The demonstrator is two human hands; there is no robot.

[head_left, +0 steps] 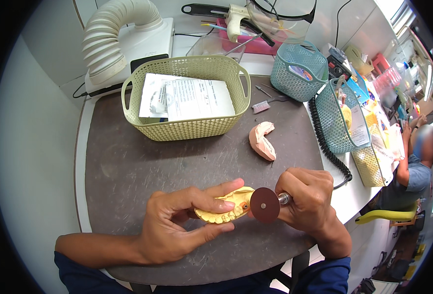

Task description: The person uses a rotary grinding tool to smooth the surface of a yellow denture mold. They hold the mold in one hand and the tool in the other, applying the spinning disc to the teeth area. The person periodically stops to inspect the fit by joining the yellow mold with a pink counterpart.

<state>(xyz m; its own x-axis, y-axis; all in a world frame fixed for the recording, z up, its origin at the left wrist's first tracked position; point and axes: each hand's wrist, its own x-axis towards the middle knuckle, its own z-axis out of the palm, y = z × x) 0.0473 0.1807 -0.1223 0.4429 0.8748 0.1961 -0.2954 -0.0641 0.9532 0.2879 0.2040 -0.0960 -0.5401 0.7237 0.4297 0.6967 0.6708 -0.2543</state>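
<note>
My left hand [180,215] pinches a yellow dental plaster model [219,215] between the fingers and thumb, its row of teeth facing me. A small orange spot with a dark centre shows near the model's right end. In my right fist [307,198] is a rotary handpiece [284,198], only its metal tip showing past the fingers. It carries a round dark-red disc [264,205], which stands at the model's right end; whether they touch I cannot tell. Beyond my hands, a pink dental model [262,141] rests alone on the dark work mat.
A green basket [187,130] with papers and packets stands behind my hands. A small brush [261,107] lies beside it. Blue baskets [300,68] and a black coiled cord [324,139] line the right side. A white ribbed hose [99,39] rises back left. Another person [417,169] sits far right.
</note>
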